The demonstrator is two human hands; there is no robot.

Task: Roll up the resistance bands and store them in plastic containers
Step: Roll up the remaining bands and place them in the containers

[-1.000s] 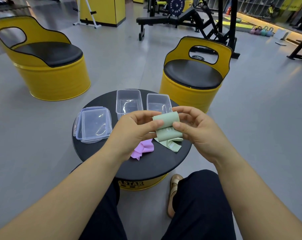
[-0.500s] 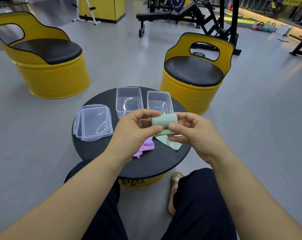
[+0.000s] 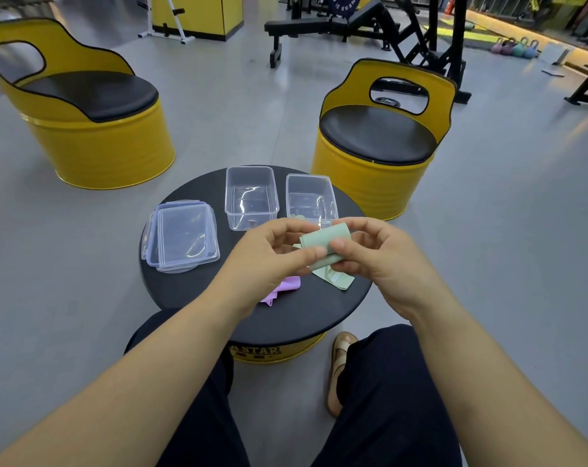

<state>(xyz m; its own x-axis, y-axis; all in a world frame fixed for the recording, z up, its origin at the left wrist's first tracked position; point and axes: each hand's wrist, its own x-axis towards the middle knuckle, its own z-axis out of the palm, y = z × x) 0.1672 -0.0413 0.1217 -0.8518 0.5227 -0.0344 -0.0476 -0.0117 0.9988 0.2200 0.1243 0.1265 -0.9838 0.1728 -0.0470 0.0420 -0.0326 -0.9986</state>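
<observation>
Left hand [image 3: 269,261] and right hand [image 3: 387,261] pinch the green band [image 3: 322,239], partly hiding purple band [image 3: 287,288] and container [image 3: 309,197].

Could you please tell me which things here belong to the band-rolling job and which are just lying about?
Job: green band, in left hand and right hand; purple band; left container; right container; lids.
Lying about: left barrel seat; right barrel seat; weight bench; kettlebells.

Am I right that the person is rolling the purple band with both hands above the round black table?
Not quite: the head view shows the left hand and right hand rolling the green band; the purple band lies on the round black table.
</observation>
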